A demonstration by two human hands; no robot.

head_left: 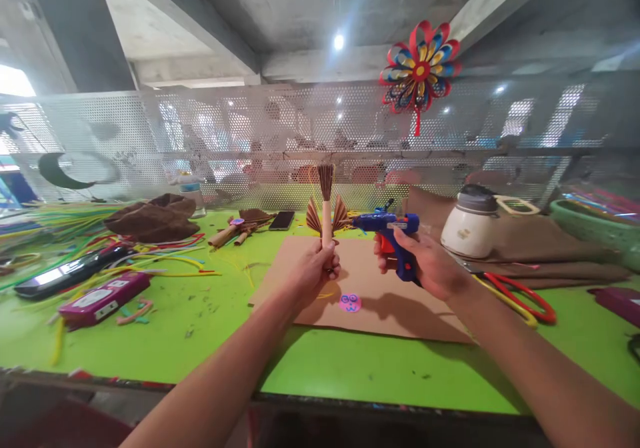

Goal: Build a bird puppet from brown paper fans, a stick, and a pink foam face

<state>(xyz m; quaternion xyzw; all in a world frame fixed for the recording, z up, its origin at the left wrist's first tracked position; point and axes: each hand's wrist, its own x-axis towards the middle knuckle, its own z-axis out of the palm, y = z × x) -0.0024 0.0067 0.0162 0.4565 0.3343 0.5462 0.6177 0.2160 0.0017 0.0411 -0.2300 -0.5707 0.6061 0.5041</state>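
Upright in my left hand (320,265) is a brown paper figure (327,218), a rolled tube with a pleated top and a folded fan on each side. My right hand (425,255) is wrapped round a blue glue gun (387,223) with an orange trigger; its nozzle points left, at or close to the figure's right fan. Whether the nozzle touches the fan I cannot tell. Below both hands lies a cardboard sheet (300,268) on the green table (200,341). A pink round face cutout (350,303) rests on the cardboard.
Red-handled scissors (525,298), a cream jar (467,225) and brown paper (565,245) are at the right. To the left lie a purple power strip (107,298), a black device (75,271) and coloured strips. A phone (282,220) lies farther back, before a perforated screen (225,128).
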